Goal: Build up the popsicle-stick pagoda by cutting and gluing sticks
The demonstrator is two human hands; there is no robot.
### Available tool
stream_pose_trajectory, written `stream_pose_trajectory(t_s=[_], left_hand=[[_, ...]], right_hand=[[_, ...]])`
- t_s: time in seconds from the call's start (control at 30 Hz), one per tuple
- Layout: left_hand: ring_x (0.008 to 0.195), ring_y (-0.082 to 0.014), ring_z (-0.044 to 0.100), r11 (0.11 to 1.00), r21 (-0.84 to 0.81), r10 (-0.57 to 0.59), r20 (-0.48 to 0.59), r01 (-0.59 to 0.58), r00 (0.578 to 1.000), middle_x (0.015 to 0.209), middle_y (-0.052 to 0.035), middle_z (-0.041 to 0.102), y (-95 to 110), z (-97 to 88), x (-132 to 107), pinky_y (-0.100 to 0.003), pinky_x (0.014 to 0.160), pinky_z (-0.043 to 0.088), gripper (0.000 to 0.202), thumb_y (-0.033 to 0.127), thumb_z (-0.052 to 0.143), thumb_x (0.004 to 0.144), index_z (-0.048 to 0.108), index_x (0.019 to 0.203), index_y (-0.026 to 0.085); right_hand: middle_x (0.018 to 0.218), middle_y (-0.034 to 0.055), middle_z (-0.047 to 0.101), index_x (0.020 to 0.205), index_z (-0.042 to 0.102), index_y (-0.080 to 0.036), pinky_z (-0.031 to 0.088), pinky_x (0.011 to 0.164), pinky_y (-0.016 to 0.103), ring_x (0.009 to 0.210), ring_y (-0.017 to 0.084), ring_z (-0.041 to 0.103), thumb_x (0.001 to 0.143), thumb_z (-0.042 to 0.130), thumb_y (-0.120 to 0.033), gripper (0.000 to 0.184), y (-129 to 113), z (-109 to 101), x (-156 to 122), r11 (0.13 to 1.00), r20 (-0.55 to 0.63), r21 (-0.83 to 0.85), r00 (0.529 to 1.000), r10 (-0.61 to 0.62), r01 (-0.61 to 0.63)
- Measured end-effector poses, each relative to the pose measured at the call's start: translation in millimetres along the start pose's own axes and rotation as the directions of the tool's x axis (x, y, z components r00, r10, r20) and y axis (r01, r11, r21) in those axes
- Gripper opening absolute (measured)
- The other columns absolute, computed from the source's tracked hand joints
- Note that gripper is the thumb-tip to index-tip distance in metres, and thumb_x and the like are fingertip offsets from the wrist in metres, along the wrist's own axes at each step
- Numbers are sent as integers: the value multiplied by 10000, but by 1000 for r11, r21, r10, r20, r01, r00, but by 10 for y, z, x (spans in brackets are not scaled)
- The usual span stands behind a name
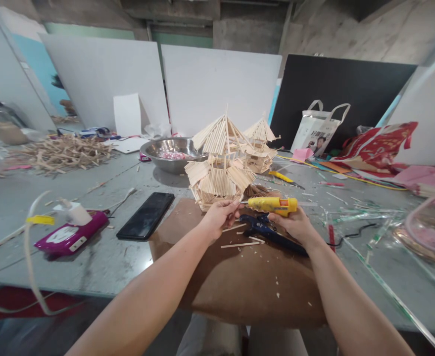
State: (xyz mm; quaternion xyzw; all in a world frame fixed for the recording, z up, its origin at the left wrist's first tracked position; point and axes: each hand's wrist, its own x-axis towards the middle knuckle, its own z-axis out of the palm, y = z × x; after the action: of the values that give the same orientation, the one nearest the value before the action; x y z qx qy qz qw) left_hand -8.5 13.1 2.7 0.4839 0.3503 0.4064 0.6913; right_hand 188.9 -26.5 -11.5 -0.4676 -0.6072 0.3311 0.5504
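Note:
My right hand [295,225] is wrapped round a yellow hot glue gun [269,204], its nozzle pointing left. Close to that nozzle, my left hand [220,215] is closed in a pinch; whatever lies between its fingertips is too small to make out. Just behind the left hand stands a pavilion model [219,178] built of thin wooden sticks, with a pointed roof and a lower flared roof. Dark blue pliers [272,235] lie below the glue gun, beside a few loose sticks [239,244] on a brown board [247,282].
A second stick model [260,133] stands behind the first. A steel bowl [174,153], a black phone [145,216] and a purple power strip [72,232] with cords are on the left. A stick pile [71,152] lies farther back. A yellow-handled cutter [281,176] and glue sticks [365,216] lie right.

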Motion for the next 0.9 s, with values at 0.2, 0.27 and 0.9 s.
stream_pose_trajectory(t_s=[0.2, 0.27, 0.9], left_hand=[[303, -16, 338, 1000, 13, 1, 11, -1, 1000, 466, 47, 476, -3, -4, 3, -166, 305, 200, 246, 357, 604, 635, 571, 684, 118], [304, -16, 339, 1000, 13, 2, 12, -2, 1000, 469, 46, 479, -6, -6, 5, -166, 305, 203, 249, 360, 605, 633, 572, 686, 119], [309, -17, 345, 999, 40, 1, 8, -1, 1000, 469, 46, 482, -2, -3, -5, -166, 317, 208, 224, 349, 592, 647, 571, 667, 127]], right_hand=[[698, 18, 635, 761, 623, -155, 467, 588, 256, 606, 138, 562, 549, 674, -313, 269, -32, 0, -5, 1000, -4, -28, 1000, 0, 0], [681, 16, 627, 765, 620, -152, 460, 553, 245, 583, 132, 551, 552, 671, -321, 276, -27, 0, -2, 999, -9, -34, 1000, -1, 1], [586, 8, 587, 694, 604, -146, 436, 469, 243, 529, 134, 530, 561, 648, -351, 249, -34, -1, 21, 995, -70, -97, 996, -46, 39]])
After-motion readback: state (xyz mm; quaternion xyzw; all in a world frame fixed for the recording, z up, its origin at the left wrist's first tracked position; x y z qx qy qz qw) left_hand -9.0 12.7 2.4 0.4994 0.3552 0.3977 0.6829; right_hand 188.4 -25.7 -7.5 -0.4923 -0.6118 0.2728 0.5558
